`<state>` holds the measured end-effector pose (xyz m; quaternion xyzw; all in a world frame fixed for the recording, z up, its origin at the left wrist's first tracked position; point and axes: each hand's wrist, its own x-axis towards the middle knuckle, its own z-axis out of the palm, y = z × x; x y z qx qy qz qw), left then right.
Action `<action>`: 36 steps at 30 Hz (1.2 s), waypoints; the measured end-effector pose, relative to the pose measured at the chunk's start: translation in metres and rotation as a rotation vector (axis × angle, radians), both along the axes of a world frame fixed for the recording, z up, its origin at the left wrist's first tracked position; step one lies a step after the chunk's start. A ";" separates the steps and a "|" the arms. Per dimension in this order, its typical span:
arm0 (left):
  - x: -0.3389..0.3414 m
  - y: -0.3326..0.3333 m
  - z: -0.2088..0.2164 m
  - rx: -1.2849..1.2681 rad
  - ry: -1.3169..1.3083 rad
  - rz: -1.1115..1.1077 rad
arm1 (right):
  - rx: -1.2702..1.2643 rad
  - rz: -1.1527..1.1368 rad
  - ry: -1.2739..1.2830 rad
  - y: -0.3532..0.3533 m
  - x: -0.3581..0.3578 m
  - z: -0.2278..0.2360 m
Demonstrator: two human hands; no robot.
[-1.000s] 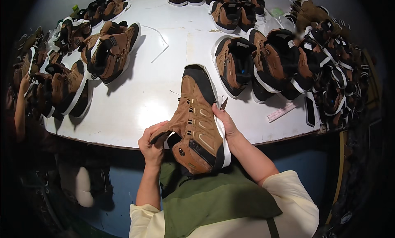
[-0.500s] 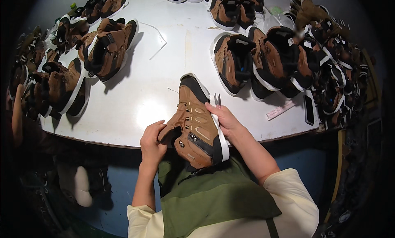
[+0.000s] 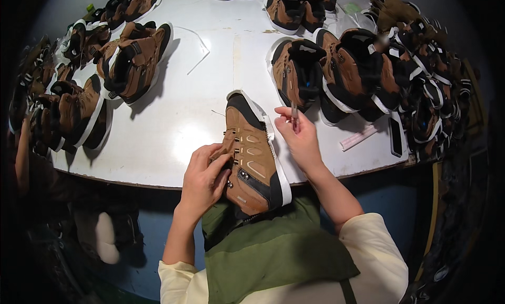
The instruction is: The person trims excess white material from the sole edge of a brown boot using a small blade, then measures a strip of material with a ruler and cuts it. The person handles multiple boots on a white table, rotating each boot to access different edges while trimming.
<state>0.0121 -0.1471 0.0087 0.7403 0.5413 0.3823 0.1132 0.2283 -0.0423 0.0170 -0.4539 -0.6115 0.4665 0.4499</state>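
Observation:
A brown and black boot (image 3: pixel 252 156) with a white sole lies on its side at the table's front edge, toe pointing away and heel over my apron. My left hand (image 3: pixel 204 172) grips it by the tongue and opening, fingers closed around the edge there. Beside the toe, apart from the boot, my right hand (image 3: pixel 301 138) is closed on a pair of small scissors (image 3: pixel 294 113), whose blades point away from me. Most of the scissors is hidden by the fingers. A loose strip of white edging stands off the boot's sole near the toe.
Pairs of similar boots stand at left (image 3: pixel 134 67) and right (image 3: pixel 347 67), with piles of more at both sides. A pink-and-white ruler-like strip (image 3: pixel 359 138) and a black phone (image 3: pixel 395 137) lie right. A thin white strip (image 3: pixel 202 54) lies farther back. Another person's arm (image 3: pixel 22 151) shows at far left.
My right hand has let go of the boot's sole and moved right and up with the scissors. My left hand has shifted right, farther over the boot's opening.

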 end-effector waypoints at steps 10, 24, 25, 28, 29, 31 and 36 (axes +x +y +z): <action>-0.002 0.014 0.001 -0.056 0.114 -0.096 | -0.405 0.526 0.178 -0.026 -0.040 0.011; -0.011 0.014 -0.038 0.175 -0.040 -0.097 | -0.351 0.494 0.126 -0.026 -0.027 0.004; -0.009 0.014 -0.040 0.205 -0.066 -0.090 | -0.351 0.495 0.165 -0.026 -0.026 0.005; -0.005 0.007 -0.050 0.114 -0.448 0.039 | -0.343 0.516 0.177 -0.026 -0.026 0.006; -0.004 0.003 -0.050 0.082 -0.479 0.050 | -0.346 0.516 0.170 -0.025 -0.026 0.007; -0.003 -0.003 -0.050 0.017 -0.544 0.075 | -0.353 0.517 0.151 -0.024 -0.028 0.008; -0.014 -0.018 -0.045 0.165 -0.838 0.145 | -0.333 0.539 0.142 -0.024 -0.027 0.009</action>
